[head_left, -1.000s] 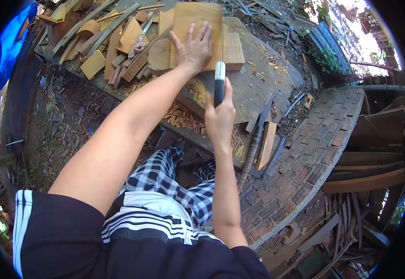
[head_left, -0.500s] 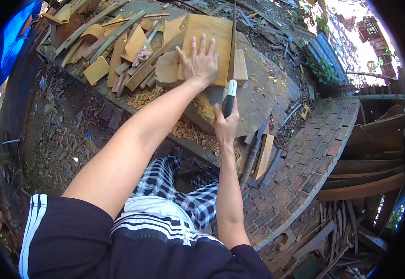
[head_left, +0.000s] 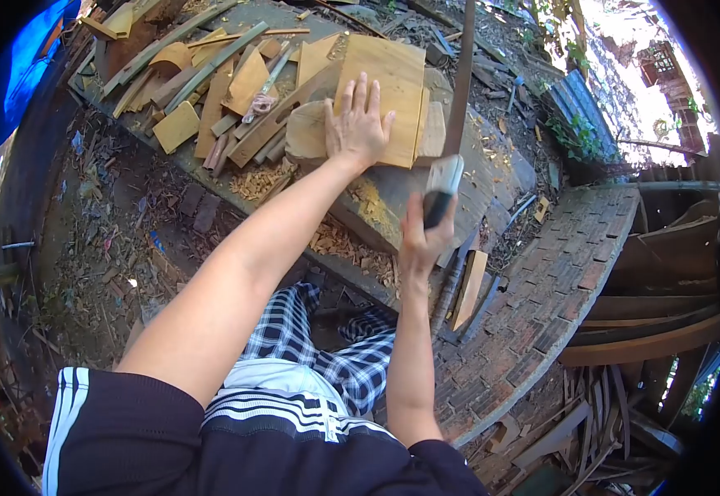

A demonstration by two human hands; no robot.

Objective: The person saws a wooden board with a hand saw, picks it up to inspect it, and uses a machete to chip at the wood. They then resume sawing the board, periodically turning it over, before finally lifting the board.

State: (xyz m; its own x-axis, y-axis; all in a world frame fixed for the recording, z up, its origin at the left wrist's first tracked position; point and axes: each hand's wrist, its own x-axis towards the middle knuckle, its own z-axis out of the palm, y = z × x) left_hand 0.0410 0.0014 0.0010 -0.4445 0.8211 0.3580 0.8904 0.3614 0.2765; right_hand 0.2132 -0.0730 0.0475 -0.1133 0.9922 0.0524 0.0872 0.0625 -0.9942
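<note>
My left hand (head_left: 358,128) lies flat with fingers spread on a light wooden board (head_left: 389,70). A narrow line runs along the board's right edge, with a thin strip beside it. Under the board are a pale wood block (head_left: 433,131) and a rounded wood piece (head_left: 304,132). My right hand (head_left: 426,236) is wrapped round the black and pale handle of a handsaw (head_left: 461,91). The long blade points away from me, to the right of the board and apart from it. The handle is slightly blurred.
Several wood offcuts (head_left: 248,87) lie at the left of the low work surface, with shavings (head_left: 261,178) near its front edge. A wood strip (head_left: 470,285) and dark tools lie right of my right hand. A brick ledge (head_left: 542,289) curves along the right.
The saw has moved right, away from the board's right edge, and its handle has come slightly nearer me. My left hand stays on the board; the view has shifted a little.
</note>
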